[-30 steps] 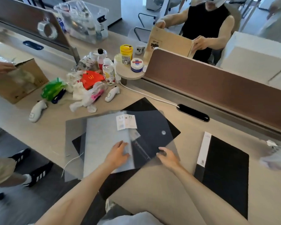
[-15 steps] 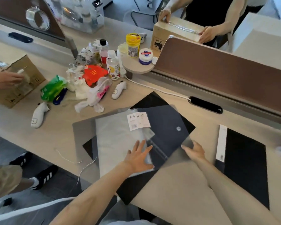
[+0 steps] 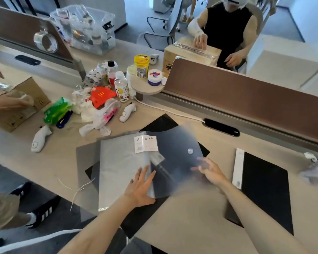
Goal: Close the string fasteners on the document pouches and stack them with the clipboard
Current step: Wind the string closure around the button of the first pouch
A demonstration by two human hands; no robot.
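Pouch flap (image 3: 180, 153) against right hand (image 3: 211, 173)

— Could any print be read on the worktop?
— A white label (image 3: 146, 145) on the translucent document pouch (image 3: 123, 162) read "A4" and "20", with a barcode beneath
— Any brands?
— The red wrapper (image 3: 101, 95) bore a yellow arched "M". The bottle, tub and jar labels were too blurred to read

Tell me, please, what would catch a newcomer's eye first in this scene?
Probably the translucent grey document pouch at the centre of the desk, with the left hand flat on it and the right hand at its flap. Next, the bright red wrapper in the clutter behind.
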